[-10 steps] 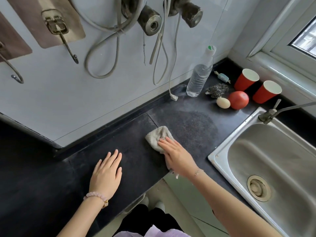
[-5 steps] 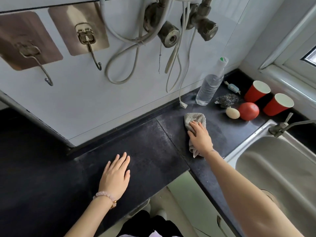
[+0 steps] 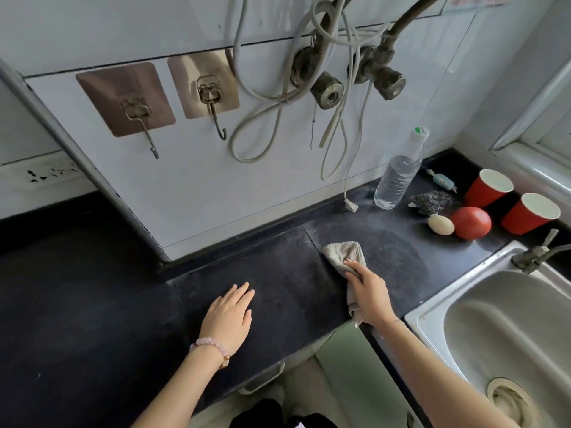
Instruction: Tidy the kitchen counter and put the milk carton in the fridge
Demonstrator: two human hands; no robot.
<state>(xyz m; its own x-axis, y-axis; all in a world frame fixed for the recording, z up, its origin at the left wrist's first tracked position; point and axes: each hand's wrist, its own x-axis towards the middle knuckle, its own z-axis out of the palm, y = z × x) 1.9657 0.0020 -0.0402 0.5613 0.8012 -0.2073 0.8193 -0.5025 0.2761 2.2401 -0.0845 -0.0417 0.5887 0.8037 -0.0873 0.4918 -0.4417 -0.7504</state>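
White tiled wall (image 3: 197,193) with two hooks (image 3: 213,118) — daylit window sill (image 3: 525,156).

The sink (image 3: 432,322) runs off the right edge; part of the cloth (image 3: 343,253) hides under the right hand (image 3: 369,293).

Left grip (image 3: 230,315) flat, right grip (image 3: 369,291) clenched

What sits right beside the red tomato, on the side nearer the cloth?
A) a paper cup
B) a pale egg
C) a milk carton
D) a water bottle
B: the pale egg lies against the tomato on the side toward the cloth; the red cups stand on its other side.
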